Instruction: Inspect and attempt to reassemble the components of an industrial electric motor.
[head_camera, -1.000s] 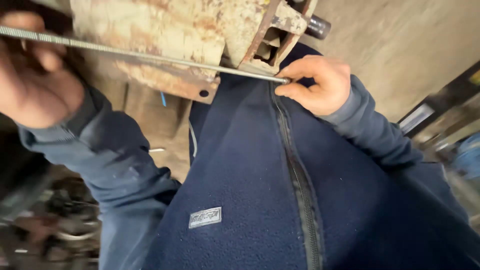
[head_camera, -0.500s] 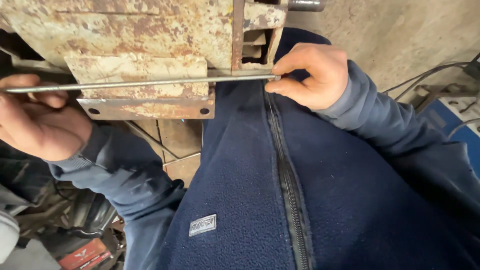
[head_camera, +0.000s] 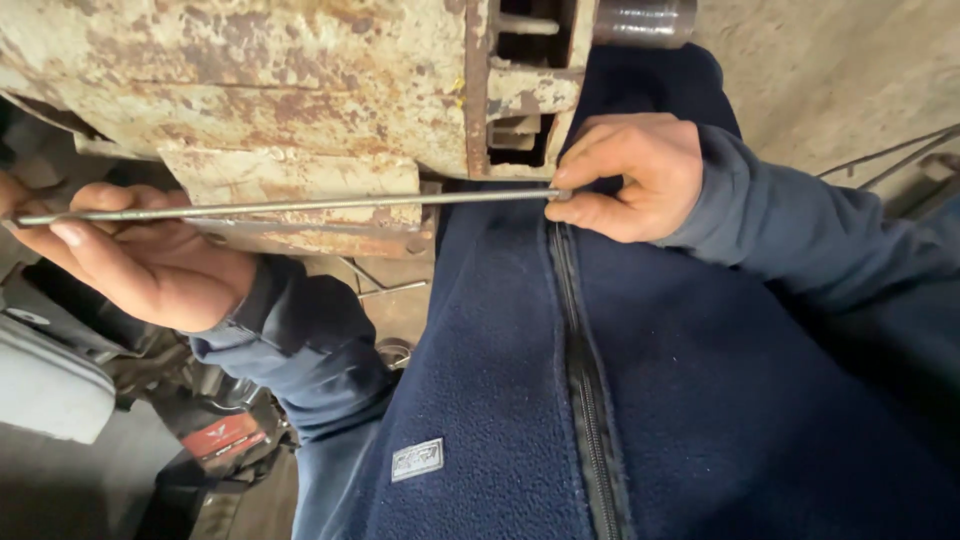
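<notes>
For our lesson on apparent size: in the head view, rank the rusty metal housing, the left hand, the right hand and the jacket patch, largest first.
1. rusty metal housing
2. left hand and right hand: look alike, so unranked
3. jacket patch

Metal housing (head_camera: 280, 90): off-white paint, heavily mottled with brown and orange rust. Thin rod (head_camera: 290, 206): dull grey steel. Fleece jacket (head_camera: 720, 400): plain navy blue, with a dark zip (head_camera: 585, 380) and a small grey rectangular patch (head_camera: 417, 459). Floor (head_camera: 830, 70): tan-grey concrete.
</notes>
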